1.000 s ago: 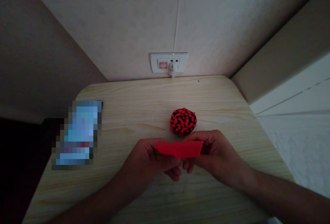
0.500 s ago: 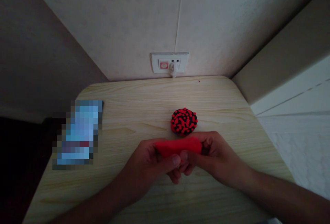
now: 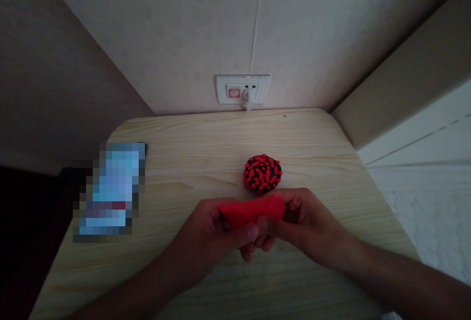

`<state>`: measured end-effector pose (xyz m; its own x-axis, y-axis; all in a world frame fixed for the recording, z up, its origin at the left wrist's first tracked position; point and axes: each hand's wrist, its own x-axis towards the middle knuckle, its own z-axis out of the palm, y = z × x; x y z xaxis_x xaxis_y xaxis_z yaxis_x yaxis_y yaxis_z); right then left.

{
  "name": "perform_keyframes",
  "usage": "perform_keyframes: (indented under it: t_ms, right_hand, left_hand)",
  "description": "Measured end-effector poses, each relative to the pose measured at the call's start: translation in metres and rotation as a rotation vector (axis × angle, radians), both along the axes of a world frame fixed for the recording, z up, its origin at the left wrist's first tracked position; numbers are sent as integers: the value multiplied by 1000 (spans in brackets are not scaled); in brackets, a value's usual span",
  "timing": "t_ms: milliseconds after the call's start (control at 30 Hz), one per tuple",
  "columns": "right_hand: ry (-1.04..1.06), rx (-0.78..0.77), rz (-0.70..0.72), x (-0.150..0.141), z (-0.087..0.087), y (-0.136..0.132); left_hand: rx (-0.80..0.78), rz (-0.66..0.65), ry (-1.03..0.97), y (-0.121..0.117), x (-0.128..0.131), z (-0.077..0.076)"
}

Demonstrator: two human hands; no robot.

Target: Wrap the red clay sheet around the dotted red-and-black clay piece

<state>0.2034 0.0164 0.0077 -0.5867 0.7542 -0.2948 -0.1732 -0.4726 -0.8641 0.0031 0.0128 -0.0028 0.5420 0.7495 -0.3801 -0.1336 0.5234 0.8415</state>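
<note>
A flattened piece of red modelling clay (image 3: 253,210) is held up between both hands, its top edge roughly level. My left hand (image 3: 220,231) grips its left part, thumb on the near face and fingers behind. My right hand (image 3: 294,217) pinches the right part in the same way, and the two thumb tips nearly meet at the lower middle. Just beyond the hands, a round black clay piece (image 3: 262,173) covered with red strips and dots rests on the tabletop. Some red shows along its lower left side.
The wooden table (image 3: 191,148) has rounded far corners and stands against a wall. On its left lies a phone (image 3: 114,182), its screen blurred out. A wall socket (image 3: 242,89) with a white plug is behind the table. A tiny red speck (image 3: 284,116) lies near the back edge.
The red clay's right end has shifted slightly left and its outline looks a little different. Both hands keep nearly the same place and grip. The black and red piece has stayed put.
</note>
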Motion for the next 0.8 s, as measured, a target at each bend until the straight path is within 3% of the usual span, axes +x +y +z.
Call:
perform_keyframes:
  t_ms: [167, 533, 800]
  right_hand:
    - [-40, 2, -3, 2, 1, -1]
    - [-59, -31, -60, 3, 1, 1]
    - [-77, -32, -100, 4, 2, 5]
  left_hand:
    - [34, 25, 51, -1, -1, -1]
    - [-150, 44, -10, 0, -4, -1]
    - [-155, 69, -74, -2, -4, -5]
